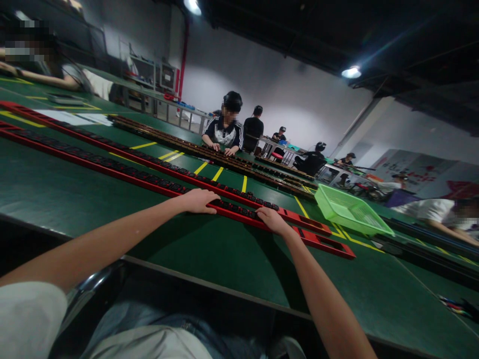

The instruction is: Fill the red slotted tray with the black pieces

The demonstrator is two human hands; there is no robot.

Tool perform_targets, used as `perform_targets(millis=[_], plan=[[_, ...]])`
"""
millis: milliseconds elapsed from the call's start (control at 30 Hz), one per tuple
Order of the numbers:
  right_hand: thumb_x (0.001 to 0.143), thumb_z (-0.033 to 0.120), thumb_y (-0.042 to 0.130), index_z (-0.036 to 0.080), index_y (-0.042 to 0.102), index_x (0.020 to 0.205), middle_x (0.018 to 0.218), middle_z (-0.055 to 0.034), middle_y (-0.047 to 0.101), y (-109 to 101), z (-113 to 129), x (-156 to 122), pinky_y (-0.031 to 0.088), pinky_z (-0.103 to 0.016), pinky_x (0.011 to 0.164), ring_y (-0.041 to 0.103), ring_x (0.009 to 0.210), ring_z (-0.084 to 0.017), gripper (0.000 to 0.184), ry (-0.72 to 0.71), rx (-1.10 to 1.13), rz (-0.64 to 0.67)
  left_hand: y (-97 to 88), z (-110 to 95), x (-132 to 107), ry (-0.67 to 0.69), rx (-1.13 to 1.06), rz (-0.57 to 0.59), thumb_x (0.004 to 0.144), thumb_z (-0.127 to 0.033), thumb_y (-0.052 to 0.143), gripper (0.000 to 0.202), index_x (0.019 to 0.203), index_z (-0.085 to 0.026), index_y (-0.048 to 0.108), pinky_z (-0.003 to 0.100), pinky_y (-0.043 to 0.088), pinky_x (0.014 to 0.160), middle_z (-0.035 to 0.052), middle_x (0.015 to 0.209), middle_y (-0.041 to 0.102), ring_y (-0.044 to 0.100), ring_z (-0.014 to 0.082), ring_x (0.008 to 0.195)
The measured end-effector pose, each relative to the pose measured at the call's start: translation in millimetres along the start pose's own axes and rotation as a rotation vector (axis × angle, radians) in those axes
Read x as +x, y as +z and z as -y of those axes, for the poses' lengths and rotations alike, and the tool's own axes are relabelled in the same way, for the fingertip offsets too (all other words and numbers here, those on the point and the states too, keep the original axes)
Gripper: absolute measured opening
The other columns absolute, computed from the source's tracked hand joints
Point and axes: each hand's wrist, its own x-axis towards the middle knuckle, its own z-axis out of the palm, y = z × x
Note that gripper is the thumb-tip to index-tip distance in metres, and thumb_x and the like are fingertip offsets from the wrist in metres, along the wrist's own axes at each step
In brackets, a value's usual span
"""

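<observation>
A long red rail (239, 218) with a row of small black parts set along it lies slantwise on the green table, nearest to me. My left hand (198, 200) is closed over this rail, with fingers across the top and thumb at the near side. Farther right, my right hand (272, 219) is also closed on it, its fingertips at the black parts; part of its grip is hidden. A second red rail (305, 221) with similar black parts runs parallel just beyond. At the right, the near rail's end (337, 249) has an open slot.
A light green plastic basket (354, 209) stands right of the rails. Dark long strips (262, 172) lie across the table, where a co-worker (226, 124) works. White paper (71, 117) lies at left. Yellow tape lines mark the table (224, 249). Cables (458, 305) lie at right.
</observation>
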Motion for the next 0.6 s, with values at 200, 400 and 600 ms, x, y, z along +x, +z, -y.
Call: perform_targets(millis=[200,400,600], plan=[[0.098,0.023,0.042,0.016,0.070,0.105,0.112,-0.0104,0.071,0.6,-2.1,-0.6,0.047,-0.033,0.095,0.065,0.103,-0.023,0.030,0.002,0.001,0.010,-0.8,-1.0,-0.5,-0.007,-0.013,-0.001,0.088,-0.062,0.053,0.063,0.138,-0.024,0.052,0.036,0.043,0.098,0.0105,0.134,0.061,0.059,0.0288,0.118],[0.099,0.022,0.042,0.015,0.069,0.110,0.117,-0.0113,0.070,1.7,-5.5,-0.6,0.046,-0.033,0.098,0.064,0.107,-0.024,0.030,0.014,0.016,0.009,1.1,0.6,-0.3,0.012,0.005,-0.013,0.088,-0.062,0.052,0.062,0.138,-0.024,0.052,0.035,0.043,0.096,0.0103,0.133,0.062,0.059,0.0283,0.117],[0.098,0.021,0.041,0.014,0.069,0.111,0.117,-0.0119,0.069,-0.3,-1.8,-0.9,0.046,-0.033,0.099,0.064,0.107,-0.024,0.031,0.018,-0.007,0.021,1.6,0.7,0.4,0.006,-0.004,-0.014,0.088,-0.063,0.052,0.063,0.138,-0.024,0.052,0.036,0.043,0.096,0.0106,0.133,0.062,0.060,0.0291,0.117]])
